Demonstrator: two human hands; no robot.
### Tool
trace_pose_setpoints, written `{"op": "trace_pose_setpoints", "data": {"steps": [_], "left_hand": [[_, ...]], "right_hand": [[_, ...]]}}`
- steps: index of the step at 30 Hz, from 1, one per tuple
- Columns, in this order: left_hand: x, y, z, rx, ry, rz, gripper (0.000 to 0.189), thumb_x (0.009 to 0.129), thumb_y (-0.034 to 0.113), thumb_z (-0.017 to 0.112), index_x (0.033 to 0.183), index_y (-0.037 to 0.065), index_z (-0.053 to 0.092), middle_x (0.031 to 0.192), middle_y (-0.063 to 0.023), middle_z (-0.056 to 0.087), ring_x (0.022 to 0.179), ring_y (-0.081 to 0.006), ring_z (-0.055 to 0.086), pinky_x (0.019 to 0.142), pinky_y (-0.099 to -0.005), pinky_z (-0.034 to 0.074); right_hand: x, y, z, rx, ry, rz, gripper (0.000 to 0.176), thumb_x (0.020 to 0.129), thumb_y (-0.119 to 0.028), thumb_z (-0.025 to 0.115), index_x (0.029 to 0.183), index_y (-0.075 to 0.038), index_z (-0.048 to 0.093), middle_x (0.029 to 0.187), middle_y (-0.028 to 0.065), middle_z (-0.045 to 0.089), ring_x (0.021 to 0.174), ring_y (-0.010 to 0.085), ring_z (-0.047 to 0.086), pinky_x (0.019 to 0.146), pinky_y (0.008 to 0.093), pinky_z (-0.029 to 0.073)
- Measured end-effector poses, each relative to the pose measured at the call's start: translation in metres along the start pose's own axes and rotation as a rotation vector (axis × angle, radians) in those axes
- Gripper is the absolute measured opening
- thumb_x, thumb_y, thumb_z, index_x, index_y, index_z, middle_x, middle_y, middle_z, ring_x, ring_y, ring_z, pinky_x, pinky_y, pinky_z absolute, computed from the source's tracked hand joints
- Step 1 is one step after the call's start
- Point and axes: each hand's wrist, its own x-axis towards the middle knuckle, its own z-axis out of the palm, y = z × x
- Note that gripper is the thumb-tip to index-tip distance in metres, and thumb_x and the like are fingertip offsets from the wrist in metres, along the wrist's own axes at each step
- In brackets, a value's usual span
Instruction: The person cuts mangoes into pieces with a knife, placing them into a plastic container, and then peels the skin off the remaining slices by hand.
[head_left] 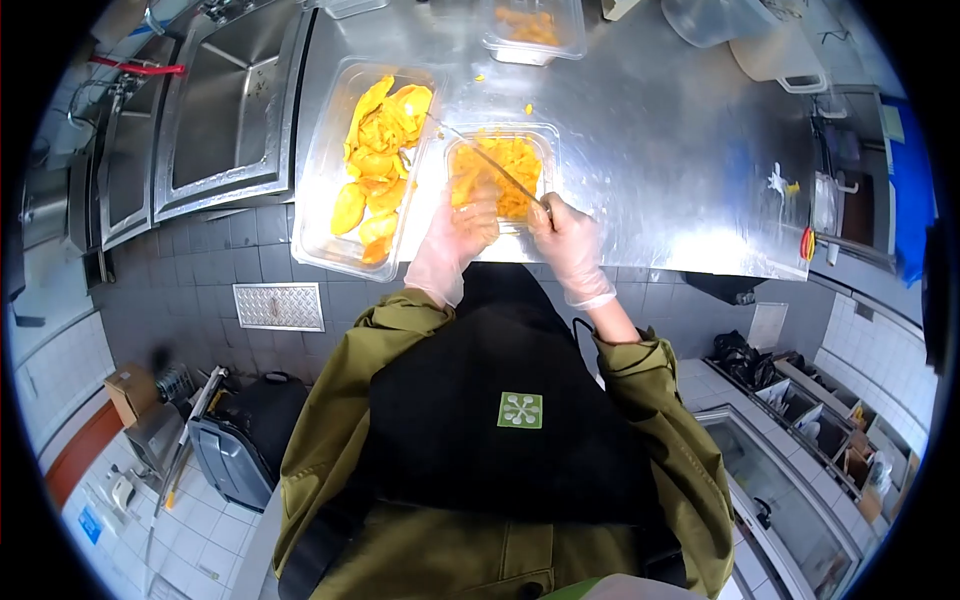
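In a clear glove, my right hand [568,240] grips a knife [492,163] by its handle. The narrow blade slants up and left across a clear plastic tub [553,140] of cut orange-yellow fruit [515,160] that looks like mango. My left hand [462,222], also gloved, is closed at the tub's near left side, fingers curled and slightly blurred; what they hold is hidden. Left of it stands a longer clear container [318,215] with larger yellow fruit pieces [382,135], some like flattened halves or peels.
A steel counter [660,150] carries another tub of orange pieces [528,28] at the back and a white jug [785,60] at the far right. Small fruit scraps [528,108] lie behind the near tub. Steel sinks [225,120] adjoin on the left.
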Motion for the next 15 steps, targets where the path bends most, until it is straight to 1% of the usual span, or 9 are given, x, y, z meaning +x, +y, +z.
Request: {"op": "trace_pose_setpoints", "data": {"steps": [3, 6, 9, 12, 15], "left_hand": [[0.001, -0.013, 0.012, 0.012, 0.116, 0.037, 0.017, 0.087, 0.022, 0.051, 0.085, 0.005, 0.047, 0.064, 0.0011, 0.041, 0.040, -0.0052, 0.038, 0.036, -0.0197, 0.030], [0.005, -0.011, 0.008, 0.083, 0.145, 0.029, 0.024, 0.084, 0.028, 0.058, 0.084, 0.007, 0.048, 0.061, 0.0031, 0.040, 0.042, -0.0037, 0.036, 0.037, -0.0179, 0.027], [0.005, -0.008, 0.002, 0.100, 0.144, -0.008, 0.026, 0.084, 0.030, 0.058, 0.081, 0.007, 0.047, 0.061, 0.0034, 0.039, 0.041, -0.0034, 0.035, 0.037, -0.0174, 0.027], [0.005, 0.004, -0.006, 0.251, 0.109, 0.009, 0.027, 0.084, 0.031, 0.058, 0.087, 0.005, 0.051, 0.066, -0.0006, 0.048, 0.047, -0.0059, 0.041, 0.042, -0.0186, 0.032], [0.001, -0.002, 0.002, 0.539, 0.420, 0.247, 0.031, 0.084, 0.032, 0.059, 0.100, 0.005, 0.053, 0.079, -0.0077, 0.057, 0.059, -0.0107, 0.049, 0.050, -0.0205, 0.039]], "right_hand": [[-0.002, 0.003, 0.005, 0.011, 0.030, -0.034, 0.020, 0.080, -0.025, 0.061, 0.075, -0.007, 0.056, 0.059, 0.0128, 0.056, 0.052, 0.0315, 0.056, 0.046, 0.0361, 0.045], [-0.003, 0.003, 0.004, 0.046, 0.057, -0.078, 0.016, 0.080, -0.020, 0.061, 0.076, -0.007, 0.055, 0.058, 0.0130, 0.054, 0.050, 0.0319, 0.055, 0.044, 0.0351, 0.043], [-0.003, 0.002, 0.000, 0.019, 0.048, -0.108, 0.016, 0.078, -0.020, 0.063, 0.075, -0.006, 0.055, 0.057, 0.0125, 0.054, 0.050, 0.0311, 0.055, 0.044, 0.0349, 0.044], [0.001, 0.005, 0.004, -0.050, 0.036, -0.088, 0.017, 0.078, -0.022, 0.062, 0.074, -0.007, 0.054, 0.057, 0.0120, 0.055, 0.050, 0.0308, 0.056, 0.045, 0.0355, 0.044], [0.004, 0.008, 0.008, -0.086, 0.022, -0.043, 0.019, 0.080, -0.024, 0.061, 0.074, -0.007, 0.054, 0.057, 0.0121, 0.056, 0.051, 0.0308, 0.057, 0.045, 0.0366, 0.045]]}}
